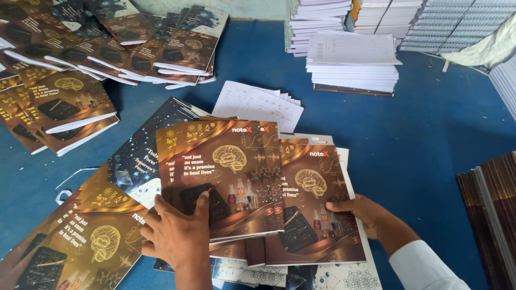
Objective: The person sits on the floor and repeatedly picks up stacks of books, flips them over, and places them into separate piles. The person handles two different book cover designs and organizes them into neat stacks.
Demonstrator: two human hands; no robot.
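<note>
2 hands on brown notebooks [252,182] | left hand [177,233] pressing flat, right hand [357,209] gripping edge | more brown notebooks [64,102] upper left | white paper stacks [352,67] behind, blue table [430,139]

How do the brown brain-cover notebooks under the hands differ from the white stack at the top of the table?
The brown notebooks lie fanned and overlapping; the white stack sits squared up and taller.
The brown notebooks show glossy printed covers; the white stack shows a plain ruled sheet on top.
The left hand and right hand rest on the brown notebooks; nothing touches the white stack.
Both lie on the blue table.
</note>
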